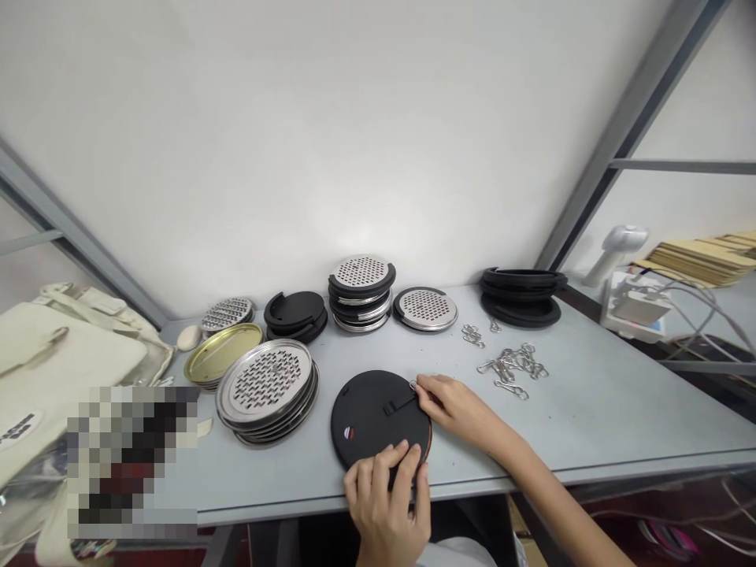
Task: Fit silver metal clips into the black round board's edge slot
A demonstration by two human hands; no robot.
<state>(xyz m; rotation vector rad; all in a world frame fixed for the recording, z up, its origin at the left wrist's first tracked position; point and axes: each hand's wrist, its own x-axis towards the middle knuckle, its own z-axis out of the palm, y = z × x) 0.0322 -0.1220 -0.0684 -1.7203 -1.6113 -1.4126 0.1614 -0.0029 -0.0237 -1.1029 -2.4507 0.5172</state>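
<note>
A round black disc (372, 413) with a short black strap lies flat near the front edge of the grey table (620, 417). My left hand (387, 496) presses its fingers on the disc's near rim. My right hand (454, 405) pinches a small metal clip (413, 385) at the end of the strap, at the disc's right edge. A loose pile of metal clips (513, 366) lies just to the right of that hand.
Behind the disc are stacks: perforated steel grater plates (267, 387), a gold tin lid (221, 353), black lids (295, 313), mixed black and steel discs (361, 291), one grater disc (425, 309), black rings (520, 295). Cream bags (64, 354) sit left; cables and a white device (638, 303) right.
</note>
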